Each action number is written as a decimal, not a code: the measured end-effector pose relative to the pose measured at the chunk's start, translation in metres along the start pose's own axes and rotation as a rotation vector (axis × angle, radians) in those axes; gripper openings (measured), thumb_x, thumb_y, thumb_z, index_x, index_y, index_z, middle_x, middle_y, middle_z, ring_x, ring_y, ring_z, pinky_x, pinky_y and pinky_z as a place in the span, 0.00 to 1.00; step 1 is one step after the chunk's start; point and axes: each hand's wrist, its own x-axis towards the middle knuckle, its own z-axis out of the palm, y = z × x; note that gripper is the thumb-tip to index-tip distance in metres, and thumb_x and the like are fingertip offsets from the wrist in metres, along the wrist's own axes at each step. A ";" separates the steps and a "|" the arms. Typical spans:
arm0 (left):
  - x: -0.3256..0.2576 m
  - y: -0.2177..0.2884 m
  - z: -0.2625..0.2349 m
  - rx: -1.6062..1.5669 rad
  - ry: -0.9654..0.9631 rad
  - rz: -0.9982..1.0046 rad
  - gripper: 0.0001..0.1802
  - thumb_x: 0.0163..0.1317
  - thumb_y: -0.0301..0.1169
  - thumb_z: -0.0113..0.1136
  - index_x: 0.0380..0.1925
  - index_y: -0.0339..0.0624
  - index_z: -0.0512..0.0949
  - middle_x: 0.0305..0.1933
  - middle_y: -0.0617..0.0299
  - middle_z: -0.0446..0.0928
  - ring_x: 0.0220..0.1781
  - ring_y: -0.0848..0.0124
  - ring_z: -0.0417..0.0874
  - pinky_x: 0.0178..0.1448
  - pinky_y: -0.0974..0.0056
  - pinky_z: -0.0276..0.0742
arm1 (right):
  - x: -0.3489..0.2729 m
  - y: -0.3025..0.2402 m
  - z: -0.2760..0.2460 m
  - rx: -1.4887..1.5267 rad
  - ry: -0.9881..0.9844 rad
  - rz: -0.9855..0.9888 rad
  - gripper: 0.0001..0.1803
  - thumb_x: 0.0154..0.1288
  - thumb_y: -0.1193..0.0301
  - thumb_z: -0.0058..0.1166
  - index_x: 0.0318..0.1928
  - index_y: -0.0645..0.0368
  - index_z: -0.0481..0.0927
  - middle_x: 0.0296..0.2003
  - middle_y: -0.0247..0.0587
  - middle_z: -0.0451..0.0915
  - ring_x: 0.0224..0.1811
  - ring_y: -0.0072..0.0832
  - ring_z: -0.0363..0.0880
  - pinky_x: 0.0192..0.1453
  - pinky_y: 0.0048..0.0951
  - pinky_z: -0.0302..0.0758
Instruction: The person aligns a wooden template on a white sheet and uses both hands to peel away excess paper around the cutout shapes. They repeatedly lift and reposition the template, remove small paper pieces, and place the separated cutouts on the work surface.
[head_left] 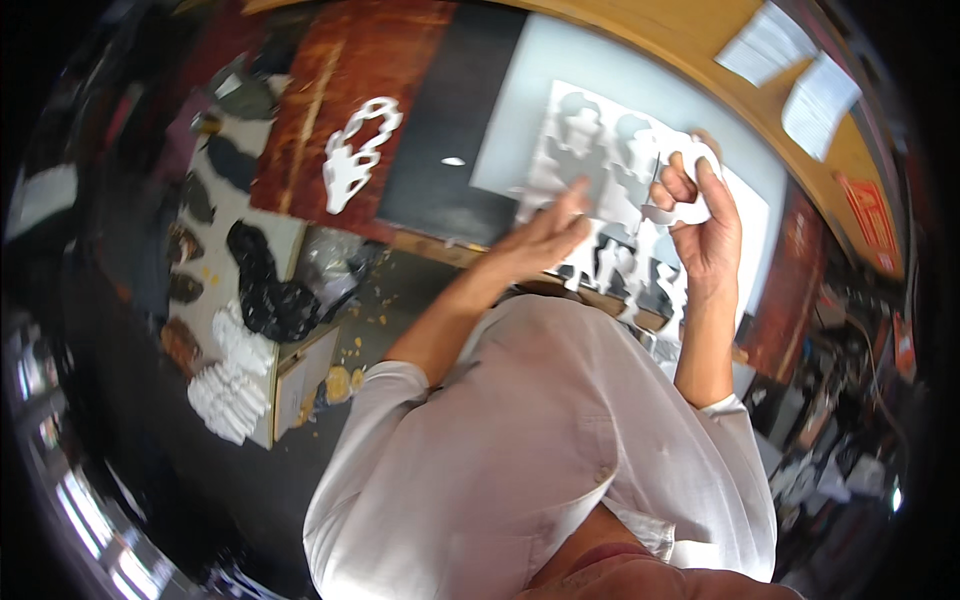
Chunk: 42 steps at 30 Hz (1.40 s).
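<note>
A white sheet [541, 180] with several shaped cut-outs lies on a pale board [510, 120] in front of me. My left hand [545, 238] is over the sheet's near left part, fingers stretched out and partly blurred, with nothing visible in them. Raised over the sheet's right side, my right hand [705, 215] is closed on a white cut piece [692, 155] with a curved outline. A thin dark line shows beside its fingers; I cannot tell what it is. Narrow white strips of the sheet hang near the front edge of the table.
To the left, a white looped offcut [350, 165] rests on a reddish-brown board [310, 130], beside a black strip [440, 130]. Farther left, a low table holds a black plastic bag [265, 285] and stacked white pieces [230, 390]. Papers [820, 105] lie at the far right.
</note>
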 end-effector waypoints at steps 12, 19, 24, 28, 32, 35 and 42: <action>-0.041 -0.035 -0.047 -0.510 0.562 0.173 0.26 0.81 0.49 0.56 0.68 0.47 0.71 0.63 0.61 0.75 0.59 0.70 0.79 0.55 0.58 0.81 | 0.053 0.093 0.107 0.125 -0.274 0.401 0.15 0.80 0.66 0.57 0.55 0.65 0.78 0.50 0.50 0.86 0.49 0.40 0.88 0.51 0.46 0.87; -0.093 -0.011 -0.112 -1.007 0.221 0.329 0.28 0.81 0.56 0.51 0.64 0.45 0.74 0.48 0.58 0.83 0.36 0.69 0.85 0.32 0.64 0.79 | 0.072 0.126 0.178 -0.054 -0.489 0.340 0.19 0.80 0.63 0.58 0.59 0.66 0.78 0.53 0.49 0.86 0.54 0.37 0.88 0.60 0.45 0.89; -0.130 0.002 -0.182 -0.223 0.977 0.192 0.15 0.79 0.41 0.62 0.51 0.40 0.84 0.34 0.66 0.86 0.23 0.83 0.79 0.21 0.73 0.68 | 0.144 0.190 0.192 -0.439 -0.430 0.163 0.20 0.72 0.68 0.69 0.58 0.65 0.83 0.43 0.35 0.86 0.37 0.19 0.80 0.42 0.24 0.79; -0.132 -0.006 -0.259 0.107 1.055 0.006 0.26 0.73 0.43 0.68 0.60 0.32 0.81 0.46 0.54 0.88 0.43 0.69 0.87 0.48 0.61 0.83 | 0.204 0.269 0.205 -0.977 -0.485 -0.172 0.27 0.71 0.63 0.69 0.65 0.63 0.81 0.49 0.49 0.89 0.49 0.30 0.88 0.56 0.31 0.82; -0.136 -0.031 -0.266 1.009 1.125 -0.549 0.51 0.63 0.62 0.68 0.70 0.28 0.69 0.74 0.27 0.66 0.73 0.33 0.70 0.71 0.36 0.68 | 0.204 0.284 0.168 -1.249 -0.477 -0.305 0.29 0.73 0.61 0.63 0.69 0.61 0.78 0.55 0.59 0.83 0.53 0.44 0.88 0.62 0.36 0.81; -0.137 -0.050 -0.256 1.229 0.955 -0.515 0.46 0.58 0.62 0.73 0.59 0.29 0.75 0.59 0.32 0.77 0.63 0.34 0.77 0.64 0.37 0.73 | 0.154 0.229 0.093 -1.029 -0.399 -0.304 0.21 0.76 0.68 0.64 0.65 0.62 0.81 0.53 0.44 0.85 0.53 0.24 0.84 0.61 0.29 0.81; -0.124 -0.052 -0.261 1.194 1.003 -0.507 0.45 0.55 0.57 0.79 0.61 0.32 0.77 0.56 0.35 0.79 0.61 0.38 0.77 0.66 0.41 0.74 | 0.036 0.034 -0.122 -1.581 0.130 -0.776 0.16 0.66 0.71 0.65 0.53 0.63 0.85 0.54 0.46 0.85 0.50 0.40 0.86 0.50 0.36 0.87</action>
